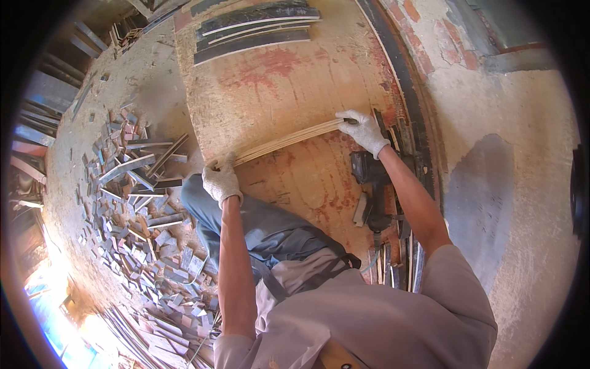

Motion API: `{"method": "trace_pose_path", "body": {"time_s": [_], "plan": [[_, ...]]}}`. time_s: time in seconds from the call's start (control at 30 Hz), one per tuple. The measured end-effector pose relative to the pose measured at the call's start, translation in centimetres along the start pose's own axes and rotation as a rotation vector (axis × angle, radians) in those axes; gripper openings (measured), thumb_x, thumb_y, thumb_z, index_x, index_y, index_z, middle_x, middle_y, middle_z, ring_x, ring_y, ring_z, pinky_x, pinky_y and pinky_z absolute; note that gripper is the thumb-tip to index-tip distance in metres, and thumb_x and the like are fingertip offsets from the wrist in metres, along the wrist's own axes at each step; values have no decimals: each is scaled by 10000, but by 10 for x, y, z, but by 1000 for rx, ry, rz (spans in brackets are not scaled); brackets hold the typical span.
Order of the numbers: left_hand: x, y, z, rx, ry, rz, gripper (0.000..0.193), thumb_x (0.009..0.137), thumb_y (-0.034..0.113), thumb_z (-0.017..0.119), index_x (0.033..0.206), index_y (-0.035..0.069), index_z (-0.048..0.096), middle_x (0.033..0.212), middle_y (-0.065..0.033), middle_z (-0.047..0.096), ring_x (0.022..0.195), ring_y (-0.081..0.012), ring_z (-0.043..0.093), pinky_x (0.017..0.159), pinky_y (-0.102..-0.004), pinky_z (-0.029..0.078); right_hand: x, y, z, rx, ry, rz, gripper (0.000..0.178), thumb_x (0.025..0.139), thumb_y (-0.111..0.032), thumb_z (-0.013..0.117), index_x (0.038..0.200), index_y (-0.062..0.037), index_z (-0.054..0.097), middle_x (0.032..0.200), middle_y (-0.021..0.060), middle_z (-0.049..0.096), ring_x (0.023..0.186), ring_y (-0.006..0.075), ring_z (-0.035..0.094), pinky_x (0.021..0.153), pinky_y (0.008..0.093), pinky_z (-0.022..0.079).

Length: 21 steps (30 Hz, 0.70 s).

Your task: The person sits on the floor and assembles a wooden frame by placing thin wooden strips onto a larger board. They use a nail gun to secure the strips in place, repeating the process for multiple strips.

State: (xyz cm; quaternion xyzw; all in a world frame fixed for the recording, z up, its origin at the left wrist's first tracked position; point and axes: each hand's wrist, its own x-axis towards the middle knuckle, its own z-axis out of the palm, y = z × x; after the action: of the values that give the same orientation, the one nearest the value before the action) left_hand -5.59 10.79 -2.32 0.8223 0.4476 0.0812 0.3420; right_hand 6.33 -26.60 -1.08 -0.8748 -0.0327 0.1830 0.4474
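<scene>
A narrow stack of plywood strips stretches across the wooden work board in front of me, its pale layered edges showing. My left hand, in a light work glove, grips the near left end. At the far right end my right hand, gloved the same way, has its fingers closed round the strips. Close below my right hand lies a black nail gun with a hose at its lower end. A small wood block rests beside the tool.
Dark-faced plywood strips lie at the board's far end. Left of me, many wood offcuts are heaped on the floor. More strips stand along the right, near a worn plaster wall. Stacked boards line the far left.
</scene>
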Motion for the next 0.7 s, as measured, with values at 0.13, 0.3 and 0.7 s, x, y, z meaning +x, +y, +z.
{"method": "trace_pose_path", "body": {"time_s": [0.13, 0.3, 0.7], "plan": [[4, -15, 0, -81, -34, 21, 568, 761, 328, 899, 1167, -30, 729, 1021, -184, 747, 906, -274, 706, 834, -384, 559, 12, 1, -2, 83, -24, 104, 269, 878, -116, 771, 1142, -64, 763, 1030, 32, 766, 891, 118, 674, 818, 286, 535], [4, -14, -1, -182, -100, -26, 564, 758, 239, 902, 1220, -27, 718, 1002, -138, 756, 892, -204, 687, 834, -337, 549, 27, 13, -4, 263, -88, 245, 201, 889, -113, 756, 1085, -74, 777, 983, -3, 756, 849, 109, 661, 788, 268, 531], [-5, -2, -4, -244, -69, -56, 594, 766, 233, 905, 1229, -57, 671, 1119, -183, 739, 1005, -250, 707, 919, -354, 554, 30, -26, 11, 264, 227, 84, 220, 996, -197, 680, 1119, -17, 709, 1022, 67, 736, 853, 122, 684, 741, 301, 577]]}}
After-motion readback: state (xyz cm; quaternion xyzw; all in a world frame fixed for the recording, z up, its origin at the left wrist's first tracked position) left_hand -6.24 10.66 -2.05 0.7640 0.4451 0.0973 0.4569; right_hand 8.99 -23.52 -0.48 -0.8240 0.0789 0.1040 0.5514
